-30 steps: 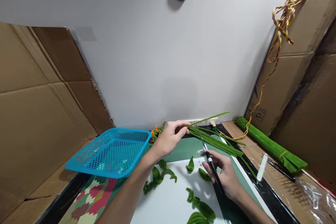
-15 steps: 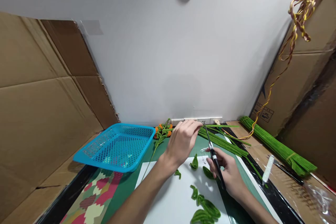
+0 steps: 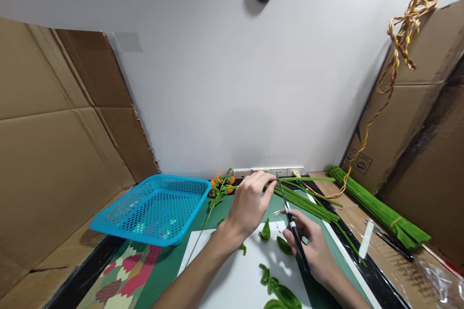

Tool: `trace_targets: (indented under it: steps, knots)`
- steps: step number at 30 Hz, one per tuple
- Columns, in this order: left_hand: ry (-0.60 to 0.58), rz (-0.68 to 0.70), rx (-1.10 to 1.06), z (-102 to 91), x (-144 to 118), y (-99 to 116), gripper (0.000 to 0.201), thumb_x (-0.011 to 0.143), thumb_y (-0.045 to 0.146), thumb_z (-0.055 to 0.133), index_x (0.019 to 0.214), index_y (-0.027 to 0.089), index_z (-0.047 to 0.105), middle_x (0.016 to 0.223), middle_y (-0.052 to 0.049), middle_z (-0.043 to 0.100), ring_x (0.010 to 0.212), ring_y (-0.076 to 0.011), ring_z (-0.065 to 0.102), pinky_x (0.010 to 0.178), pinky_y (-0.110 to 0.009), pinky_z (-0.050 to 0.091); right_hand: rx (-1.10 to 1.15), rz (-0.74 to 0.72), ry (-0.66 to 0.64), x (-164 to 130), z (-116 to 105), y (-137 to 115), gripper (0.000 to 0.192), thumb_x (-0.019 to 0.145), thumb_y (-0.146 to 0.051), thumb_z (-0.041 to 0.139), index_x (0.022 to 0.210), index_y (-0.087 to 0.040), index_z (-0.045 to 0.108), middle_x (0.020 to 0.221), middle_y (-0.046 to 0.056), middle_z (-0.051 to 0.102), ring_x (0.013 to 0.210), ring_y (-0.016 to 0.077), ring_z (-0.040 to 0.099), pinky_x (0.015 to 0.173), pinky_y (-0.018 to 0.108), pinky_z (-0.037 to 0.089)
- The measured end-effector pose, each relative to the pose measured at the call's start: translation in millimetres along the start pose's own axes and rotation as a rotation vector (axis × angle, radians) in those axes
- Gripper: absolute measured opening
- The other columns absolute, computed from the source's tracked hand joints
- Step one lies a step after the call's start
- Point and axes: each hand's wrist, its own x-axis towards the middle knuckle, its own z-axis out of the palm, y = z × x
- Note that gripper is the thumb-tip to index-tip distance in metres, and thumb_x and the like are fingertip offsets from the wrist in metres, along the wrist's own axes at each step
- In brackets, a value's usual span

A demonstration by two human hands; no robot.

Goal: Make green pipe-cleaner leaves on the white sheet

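at the left, a blue perforated basket (image 3: 145, 237) stands just beside a green-stemmed cluster of orange flowers (image 3: 216, 186), which looks made up. next, a white sheet (image 3: 232, 280) carries several looped and curled green pieces (image 3: 288, 295); these seem to be the shaped part of the work, lying loose and unjoined. over the sheet's far edge, the left hand (image 3: 248, 205) has thumb and fingertips pinched together on a thin green strand (image 3: 308, 179), which runs out to the right above the mat. the scissors (image 3: 292, 226) point up at that strand close to the fingertips, clasped by the right hand (image 3: 310, 246); whether the blades are parted, or have cut through, i cannot tell. further right, the loose strands (image 3: 308, 204) and a thick banded bundle (image 3: 380, 207) lie straight and unshaped, so plenty of material appears left, with only a small share formed.
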Motion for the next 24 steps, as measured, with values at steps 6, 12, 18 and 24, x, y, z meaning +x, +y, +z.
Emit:
trace_targets:
  steps: [6, 12, 18, 24]
  knots:
    - [-0.016, -0.037, -0.042, -0.3, -0.5, -0.3, 0.019, 0.106, 0.028, 0.054, 0.104, 0.022, 0.072, 0.103, -0.005, 0.075, 0.090, -0.0214, 0.069, 0.081, -0.035, 0.049, -0.037, 0.000, 0.002, -2.1, -1.8, 7.3, 0.050, 0.093, -0.049, 0.071, 0.132, -0.018, 0.061, 0.068, -0.007, 0.044, 0.058, 0.0142, 0.046, 0.056, 0.027, 0.034]
    - [-0.005, -0.033, -0.041, 1.1, -0.4, -0.6, 0.015, 0.104, 0.024, 0.058, 0.102, 0.021, 0.072, 0.098, -0.002, 0.075, 0.087, -0.0192, 0.068, 0.078, -0.032, 0.049, -0.044, 0.000, 0.013, -2.9, -1.9, 6.3, 0.052, 0.090, -0.048, 0.074, 0.130, -0.018, 0.062, 0.068, -0.007, 0.042, 0.057, 0.0141, 0.045, 0.057, 0.027, 0.032]
    - [-0.002, 0.008, 0.007, 1.9, -1.3, -1.1, 0.014, 0.104, 0.022, 0.058, 0.102, 0.021, 0.072, 0.096, -0.001, 0.073, 0.085, -0.0179, 0.068, 0.077, -0.031, 0.050, -0.026, -0.006, 0.005, -3.4, -1.5, 5.8, 0.051, 0.089, -0.046, 0.075, 0.130, -0.018, 0.062, 0.067, -0.007, 0.044, 0.057, 0.0141, 0.045, 0.057, 0.028, 0.032]
    - [-0.009, 0.057, 0.055, 3.7, -2.3, -4.8, 0.015, 0.105, 0.022, 0.056, 0.105, 0.020, 0.071, 0.095, -0.003, 0.072, 0.086, -0.0192, 0.068, 0.079, -0.032, 0.050, -0.025, -0.008, 0.006, -3.3, -1.9, 3.9, 0.050, 0.088, -0.046, 0.076, 0.126, -0.017, 0.063, 0.064, -0.008, 0.042, 0.054, 0.0126, 0.044, 0.055, 0.027, 0.030]
